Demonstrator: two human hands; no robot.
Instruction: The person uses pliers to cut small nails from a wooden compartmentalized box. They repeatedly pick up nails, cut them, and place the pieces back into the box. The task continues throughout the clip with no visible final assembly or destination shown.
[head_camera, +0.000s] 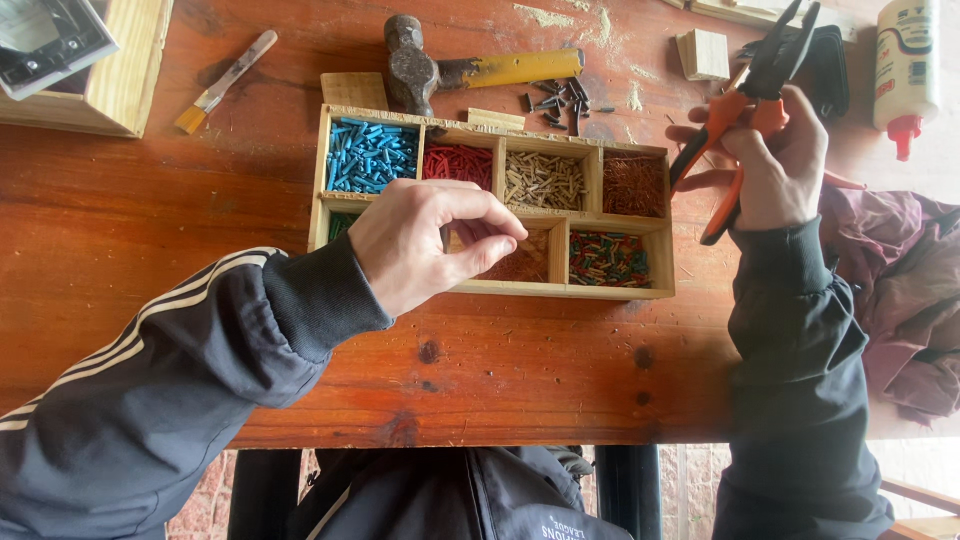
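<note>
On the reddish wooden worktop, everything is placed relative to the compartmented wooden tray at its middle. Far left of the tray stands a pale wooden box with a dark framed object on it, and nearer lies a small flat brush, tilted. Behind the tray rests a rusty hammer with a yellow handle, and just right of its handle is a scatter of dark nails. The tray's back row holds blue pieces, red pieces, tan pieces and copper-coloured pieces; its front right cell holds mixed coloured pieces. The left hand hovers over the tray's front middle cell, its grip pinched shut, fingertips together; whether they hold a piece I cannot tell. Right of the tray, the right hand is raised, its grip clenched around orange-handled pliers. Behind it sits a small wood block. Far right stands a white glue bottle with a red nozzle and printed label, above a crumpled mauve cloth.
</note>
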